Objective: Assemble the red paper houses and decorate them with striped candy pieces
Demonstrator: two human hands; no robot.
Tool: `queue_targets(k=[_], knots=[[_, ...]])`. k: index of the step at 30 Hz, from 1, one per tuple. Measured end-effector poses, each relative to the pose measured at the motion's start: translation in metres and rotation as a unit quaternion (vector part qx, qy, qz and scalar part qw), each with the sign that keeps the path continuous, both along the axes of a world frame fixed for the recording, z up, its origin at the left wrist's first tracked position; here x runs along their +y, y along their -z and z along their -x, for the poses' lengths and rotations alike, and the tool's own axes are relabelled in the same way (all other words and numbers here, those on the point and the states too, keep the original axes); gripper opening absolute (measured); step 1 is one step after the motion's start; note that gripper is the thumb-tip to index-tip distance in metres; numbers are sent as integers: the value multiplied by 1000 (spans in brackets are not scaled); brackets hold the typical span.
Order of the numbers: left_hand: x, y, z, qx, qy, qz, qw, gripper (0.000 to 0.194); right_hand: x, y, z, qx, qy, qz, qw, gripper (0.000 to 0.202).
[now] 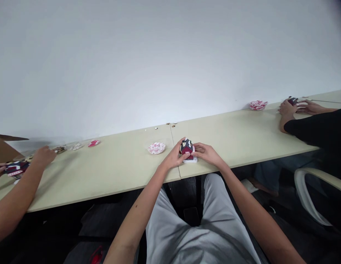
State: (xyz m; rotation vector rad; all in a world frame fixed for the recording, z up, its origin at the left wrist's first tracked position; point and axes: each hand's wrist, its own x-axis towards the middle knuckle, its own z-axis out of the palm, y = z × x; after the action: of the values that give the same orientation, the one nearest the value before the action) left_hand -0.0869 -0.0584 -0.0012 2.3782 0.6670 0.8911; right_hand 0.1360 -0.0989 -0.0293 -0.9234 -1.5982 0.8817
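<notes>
A small model house (187, 147) with dark red walls, a dark roof with white patches and a white base is upright at the front of the table, just right of the seam. My left hand (174, 156) grips its left side, thumb across the front. On the other side, my right hand (207, 154) holds the house, with its fingers at the right wall. A clear dish of small red-and-white pieces (156, 148) lies to the left of my left hand.
Small bits (173, 125) lie near the wall. At left, a person's hand (45, 156) reaches toward dishes beside another house (16, 168) and a cardboard box (5, 148). At right, another person's hands hold a house (293, 101) near a dish (257, 105).
</notes>
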Motion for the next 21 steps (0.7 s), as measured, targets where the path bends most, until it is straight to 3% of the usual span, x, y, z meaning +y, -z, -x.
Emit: queue_targets(k=[21], knots=[[3, 0, -2, -24, 2, 44, 999, 83, 0, 2, -1, 38, -29, -5, 999, 45]])
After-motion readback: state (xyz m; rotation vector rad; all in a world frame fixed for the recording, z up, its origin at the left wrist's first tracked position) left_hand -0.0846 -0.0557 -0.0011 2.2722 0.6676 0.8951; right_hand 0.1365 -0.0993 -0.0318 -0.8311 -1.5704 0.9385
